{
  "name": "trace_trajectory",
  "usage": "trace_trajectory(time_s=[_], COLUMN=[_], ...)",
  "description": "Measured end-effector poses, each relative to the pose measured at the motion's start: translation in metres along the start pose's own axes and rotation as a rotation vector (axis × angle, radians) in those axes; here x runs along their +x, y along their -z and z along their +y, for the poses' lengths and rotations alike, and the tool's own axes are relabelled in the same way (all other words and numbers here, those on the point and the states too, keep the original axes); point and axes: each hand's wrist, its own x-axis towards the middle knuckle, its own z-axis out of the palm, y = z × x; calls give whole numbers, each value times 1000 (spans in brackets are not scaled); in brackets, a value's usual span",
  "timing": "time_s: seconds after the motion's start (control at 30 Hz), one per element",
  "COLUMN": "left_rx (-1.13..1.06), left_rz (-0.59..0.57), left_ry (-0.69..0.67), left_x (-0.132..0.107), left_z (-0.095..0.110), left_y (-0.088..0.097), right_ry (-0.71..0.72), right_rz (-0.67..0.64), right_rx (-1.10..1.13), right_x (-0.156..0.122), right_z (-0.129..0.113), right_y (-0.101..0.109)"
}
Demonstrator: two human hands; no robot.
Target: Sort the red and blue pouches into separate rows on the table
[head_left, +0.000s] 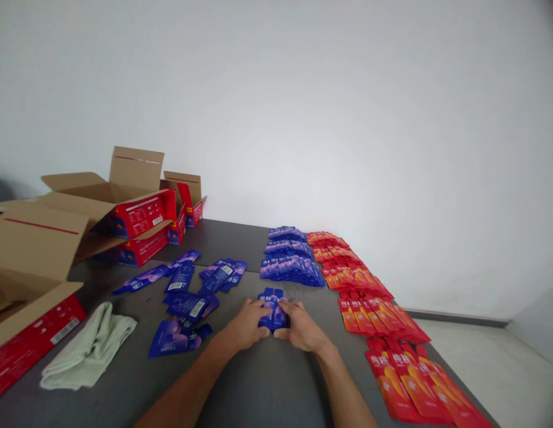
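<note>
My left hand (246,324) and my right hand (301,326) meet at the middle of a dark grey table (267,386). Both are closed around a small stack of blue sachets (272,309), which rests on the tabletop between them. Just beyond the stack lie neat rows of blue sachets (288,258). To the left of my left hand several loose blue sachets (191,291) are scattered flat on the table.
Rows of red sachets (374,312) run along the table's right side to its near edge. Open cardboard boxes with red sides (125,214) stand at the left and back left. A pale green cloth (89,348) lies near the left front. A white wall is behind.
</note>
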Motion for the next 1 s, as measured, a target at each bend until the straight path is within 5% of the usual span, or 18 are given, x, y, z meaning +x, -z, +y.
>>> trace_trajectory(time_s=[0.47,0.67,0.83,1.0], left_rx=[81,71,226,461], left_rz=[119,203,392,352], left_ry=[-16,83,343,666], left_x=[-1,-3,-2,-8], left_z=[16,20,3,-33], left_y=[-10,5,29,36], right_ry=[-11,-12,-35,-6], right_rz=[-27,-18,93,195], right_rx=[-126,-147,-155,-143], right_x=[-2,-3,-1,1], right_z=[-5,-10,-18,-26], right_y=[3,3,-1,-6])
